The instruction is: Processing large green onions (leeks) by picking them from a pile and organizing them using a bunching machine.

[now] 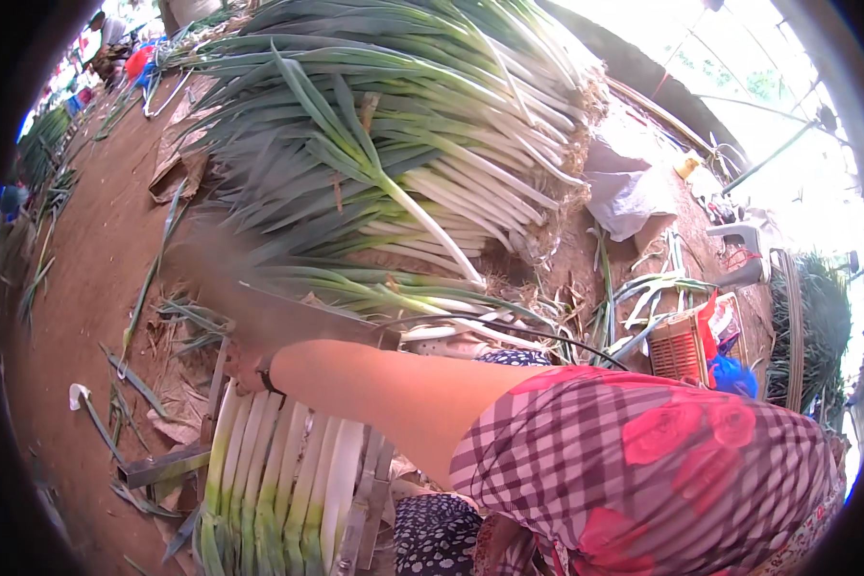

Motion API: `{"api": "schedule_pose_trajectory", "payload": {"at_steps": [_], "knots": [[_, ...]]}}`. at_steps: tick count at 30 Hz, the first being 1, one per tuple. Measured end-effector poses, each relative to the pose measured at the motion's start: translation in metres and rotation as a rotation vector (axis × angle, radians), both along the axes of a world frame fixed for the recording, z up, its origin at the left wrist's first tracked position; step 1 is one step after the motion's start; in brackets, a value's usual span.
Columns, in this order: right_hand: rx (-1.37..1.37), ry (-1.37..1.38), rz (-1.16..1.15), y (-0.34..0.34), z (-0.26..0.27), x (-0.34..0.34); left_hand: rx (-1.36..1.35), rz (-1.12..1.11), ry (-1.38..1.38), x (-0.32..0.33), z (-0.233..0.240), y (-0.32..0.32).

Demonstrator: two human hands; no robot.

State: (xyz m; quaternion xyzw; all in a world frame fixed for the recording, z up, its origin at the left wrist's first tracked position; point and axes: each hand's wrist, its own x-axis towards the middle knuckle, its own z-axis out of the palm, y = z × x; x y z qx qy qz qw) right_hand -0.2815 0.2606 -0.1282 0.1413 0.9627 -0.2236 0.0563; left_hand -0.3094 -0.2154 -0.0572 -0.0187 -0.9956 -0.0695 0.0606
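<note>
My right hand [245,366], with a dark band at its wrist, reaches in from the right. It is at the upper ends of several leeks [263,453] lying side by side in a metal frame [363,504]. The fingers are partly hidden, so its grip is unclear. Just above it, a flat metal piece [324,317] shows beside a brown blur. A large pile of leeks [403,144] lies beyond, roots to the right, with one leek [421,212] slanting across the top. My left hand is out of view.
A wicker basket [680,345] with red and blue plastic stands at the right, near a white sack [623,191] and a grey plastic stool [749,252]. Loose leaves [140,385] litter the dirt floor at the left. Another person [108,43] is far off at the upper left.
</note>
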Motion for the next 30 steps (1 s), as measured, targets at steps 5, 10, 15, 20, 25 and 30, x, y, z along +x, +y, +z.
{"api": "schedule_pose_trajectory", "payload": {"at_steps": [5, 10, 15, 20, 25, 30], "knots": [[-0.185, -0.113, 0.232, 0.004, 0.113, 0.018, 0.234, 0.012, 0.072, 0.021, 0.027, 0.023], [-0.185, 0.533, 0.137, 0.1, 0.157, 0.173, 0.416, -0.046, 0.069, 0.045, 0.051, 0.065], [-0.068, -0.07, -0.591, 0.195, 0.022, 0.325, 0.315, -0.296, 0.024, 0.057, 0.026, 0.096], [-0.355, 0.089, -0.913, 0.202, -0.114, 0.346, 0.122, -0.358, -0.038, 0.059, 0.02, 0.117], [-0.358, 0.244, -0.805, 0.19, -0.1, 0.334, -0.042, -0.37, -0.08, 0.06, 0.022, 0.124], [0.141, 0.161, -0.781, 0.238, 0.015, 0.386, -0.164, -0.374, -0.091, 0.063, 0.029, 0.129]]}}
